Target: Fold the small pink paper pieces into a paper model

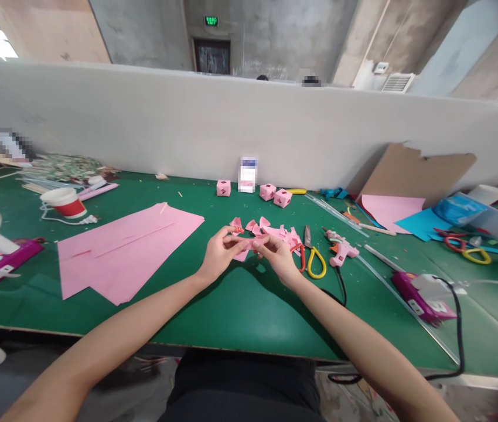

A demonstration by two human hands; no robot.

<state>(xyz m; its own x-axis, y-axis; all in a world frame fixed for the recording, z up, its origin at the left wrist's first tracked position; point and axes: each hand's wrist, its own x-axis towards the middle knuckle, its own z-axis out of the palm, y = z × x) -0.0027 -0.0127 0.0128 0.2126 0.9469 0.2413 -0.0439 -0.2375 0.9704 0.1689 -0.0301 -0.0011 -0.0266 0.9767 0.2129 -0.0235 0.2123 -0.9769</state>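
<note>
Between the fingertips of both hands is a small strip of pink paper (249, 242), held above the table. My left hand (221, 253) pinches its left end, and my right hand (275, 253) pinches the right end. Just beyond the fingers lie several folded and cut pink paper pieces (292, 235). Scissors (316, 261) with yellow and red handles rest right of my right hand. A pink glue gun (342, 247) lies farther right, its black cord trailing toward me. Three small pink paper cubes (224, 188) with dark diamond-shaped openings stand near the partition.
Large pink paper sheets (135, 258) cover the table's left part. Power strips (420, 299) with cords sit at both sides. A red and white cup (65, 202) stands back left; cardboard (411, 176) leans on the partition (165, 129) at right. Another pair of scissors (473, 252) lies far right.
</note>
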